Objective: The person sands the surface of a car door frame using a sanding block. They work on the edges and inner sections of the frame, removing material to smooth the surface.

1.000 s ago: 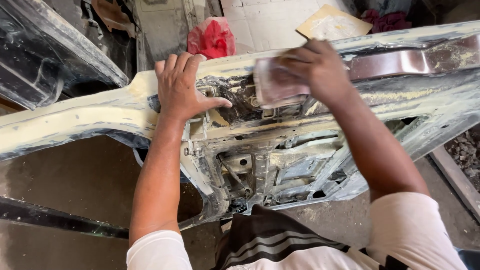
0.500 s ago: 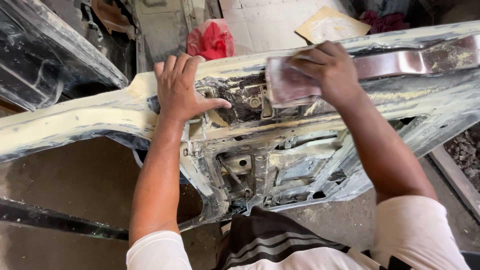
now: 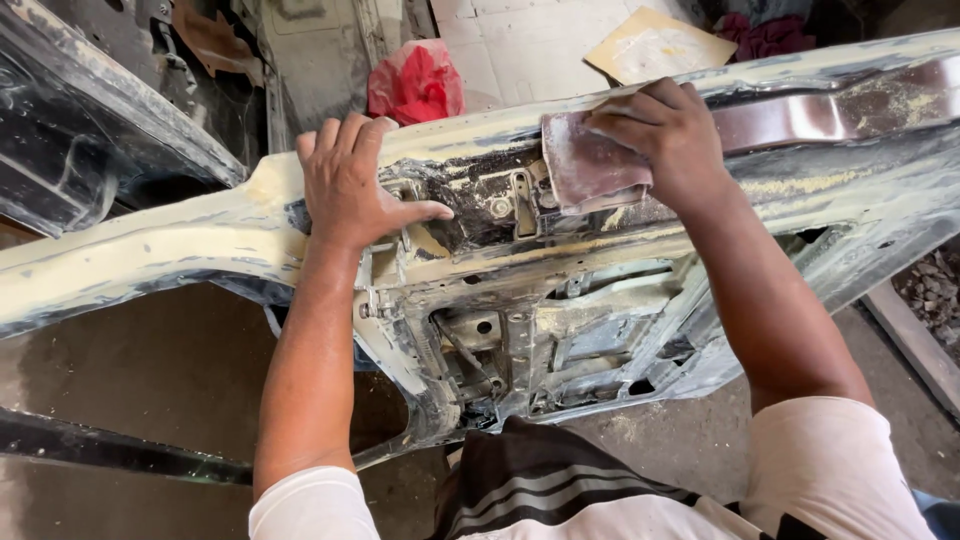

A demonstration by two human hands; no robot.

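Observation:
A car door shell (image 3: 150, 250), coated in pale filler with bare dark metal in the middle, lies across the view. My left hand (image 3: 350, 185) rests flat on its upper edge, fingers spread, thumb pointing right toward a hinge bracket (image 3: 515, 205). My right hand (image 3: 665, 140) presses a reddish-brown sheet of sandpaper (image 3: 585, 170) against the door's top rail, fingers curled over the sheet. To the right of that hand the rail (image 3: 830, 110) shows glossy maroon paint.
A red plastic bag (image 3: 415, 85) and a piece of cardboard (image 3: 655, 45) lie on the floor beyond the door. A dark body panel (image 3: 90, 130) stands at upper left. Gravel (image 3: 930, 290) sits at right. Concrete floor (image 3: 130, 400) shows below the door.
My right hand has slid the sandpaper to the right along the rail over the last second. The left hand has stayed in place on the door's edge.

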